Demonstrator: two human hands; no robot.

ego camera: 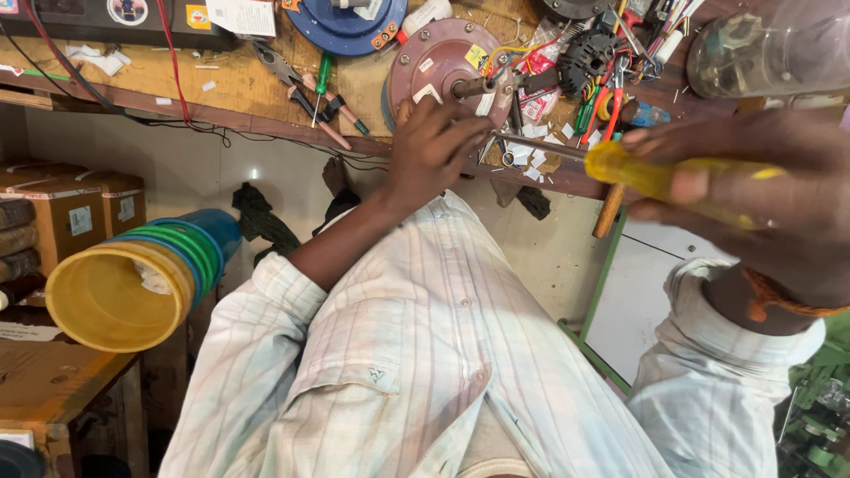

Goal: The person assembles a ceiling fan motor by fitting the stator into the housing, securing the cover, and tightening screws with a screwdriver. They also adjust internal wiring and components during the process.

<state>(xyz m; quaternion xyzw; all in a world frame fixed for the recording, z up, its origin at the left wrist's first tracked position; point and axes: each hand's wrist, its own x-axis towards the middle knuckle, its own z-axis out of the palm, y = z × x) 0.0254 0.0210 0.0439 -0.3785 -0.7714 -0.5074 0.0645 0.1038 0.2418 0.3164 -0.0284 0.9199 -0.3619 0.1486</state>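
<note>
Two hands — left hand (434, 142) on motor housing (440, 66), right hand (753, 190) gripping screwdriver (655, 173)

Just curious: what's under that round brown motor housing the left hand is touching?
The brown motor housing lies on the wooden workbench; wires and paper scraps show beside it. The left hand covers its lower edge, hiding anything beneath.

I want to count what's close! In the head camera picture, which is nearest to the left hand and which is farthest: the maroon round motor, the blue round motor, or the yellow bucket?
From the left hand:
1. Maroon round motor, touching the fingers, just above.
2. Blue round motor, farther up-left on the bench.
3. Yellow bucket, far lower left.
</note>
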